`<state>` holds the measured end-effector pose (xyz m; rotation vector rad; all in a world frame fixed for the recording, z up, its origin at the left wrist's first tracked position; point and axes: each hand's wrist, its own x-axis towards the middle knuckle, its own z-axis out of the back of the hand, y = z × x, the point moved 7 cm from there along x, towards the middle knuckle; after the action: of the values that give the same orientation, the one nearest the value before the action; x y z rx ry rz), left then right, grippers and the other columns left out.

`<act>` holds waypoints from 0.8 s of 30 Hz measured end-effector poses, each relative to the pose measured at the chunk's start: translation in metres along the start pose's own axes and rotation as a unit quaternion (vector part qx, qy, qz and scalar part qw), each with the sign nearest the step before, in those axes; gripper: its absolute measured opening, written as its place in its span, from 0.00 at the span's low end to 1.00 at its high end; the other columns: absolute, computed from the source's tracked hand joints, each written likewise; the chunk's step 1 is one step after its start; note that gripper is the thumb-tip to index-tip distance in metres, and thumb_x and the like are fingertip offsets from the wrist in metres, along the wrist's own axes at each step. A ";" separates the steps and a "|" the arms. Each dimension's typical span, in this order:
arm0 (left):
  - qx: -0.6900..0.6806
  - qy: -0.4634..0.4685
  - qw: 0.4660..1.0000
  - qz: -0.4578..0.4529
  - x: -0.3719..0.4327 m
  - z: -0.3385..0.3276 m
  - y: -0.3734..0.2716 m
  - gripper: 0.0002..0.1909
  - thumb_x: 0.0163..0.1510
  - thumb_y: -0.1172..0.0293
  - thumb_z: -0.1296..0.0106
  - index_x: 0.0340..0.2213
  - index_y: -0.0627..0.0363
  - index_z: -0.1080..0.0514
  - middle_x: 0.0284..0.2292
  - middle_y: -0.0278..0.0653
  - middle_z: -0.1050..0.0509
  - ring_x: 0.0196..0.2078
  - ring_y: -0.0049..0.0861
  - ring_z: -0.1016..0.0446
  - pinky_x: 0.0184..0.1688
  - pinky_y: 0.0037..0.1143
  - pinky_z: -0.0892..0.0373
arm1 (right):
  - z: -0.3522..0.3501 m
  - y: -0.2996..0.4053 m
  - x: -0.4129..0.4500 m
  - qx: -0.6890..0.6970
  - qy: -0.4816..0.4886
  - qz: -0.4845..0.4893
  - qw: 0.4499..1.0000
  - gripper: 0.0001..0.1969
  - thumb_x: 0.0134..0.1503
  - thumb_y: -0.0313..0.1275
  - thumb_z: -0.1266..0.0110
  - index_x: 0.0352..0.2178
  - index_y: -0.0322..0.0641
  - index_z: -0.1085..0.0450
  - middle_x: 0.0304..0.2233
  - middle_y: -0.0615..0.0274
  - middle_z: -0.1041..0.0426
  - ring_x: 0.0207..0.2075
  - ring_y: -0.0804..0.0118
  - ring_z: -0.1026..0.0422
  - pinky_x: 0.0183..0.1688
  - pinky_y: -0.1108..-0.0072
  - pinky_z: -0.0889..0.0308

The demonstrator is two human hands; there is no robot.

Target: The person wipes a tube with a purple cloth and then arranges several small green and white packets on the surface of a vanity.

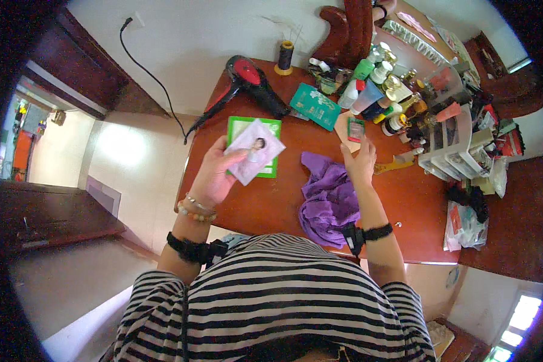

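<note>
My left hand (215, 174) grips a small pale packet or card (256, 156) with a picture of a figure on it, together with a larger green-and-white packet (269, 169) behind it. At the back right of the dresser top, the fingers of my right hand (362, 160) are at a small dark green and red packet (355, 129), which lies on a beige card or envelope (342, 126); whether they touch it I cannot tell. Below that hand is a crumpled purple cloth (328, 203). A teal printed packet (315, 106) rests farther back, beside the bottles.
A black and red hair dryer (253, 83) lies at the back left, near a spool of dark thread (285, 55). Bottles and tubes (366, 92) crowd the back right, beside a yellowish comb (394, 163) and a white drawer organizer (452, 151). A plastic bag (467, 228) sits at right.
</note>
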<state>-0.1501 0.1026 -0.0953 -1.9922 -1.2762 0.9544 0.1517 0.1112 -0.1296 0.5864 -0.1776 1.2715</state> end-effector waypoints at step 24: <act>0.067 0.078 0.984 0.144 -0.053 -0.067 0.072 0.17 0.47 0.71 0.54 0.40 0.62 0.38 0.35 0.37 0.31 0.35 0.23 0.31 0.39 0.24 0.35 | 0.063 0.065 -0.075 0.339 0.254 0.148 0.894 0.21 0.45 0.45 0.50 0.36 0.43 0.36 0.40 0.46 0.37 0.44 0.53 0.38 0.43 0.65 0.42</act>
<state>-0.0743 0.0206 -0.0990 -2.1348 -0.8316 0.9648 0.0800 0.0271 -0.0893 0.8090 0.6666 1.7503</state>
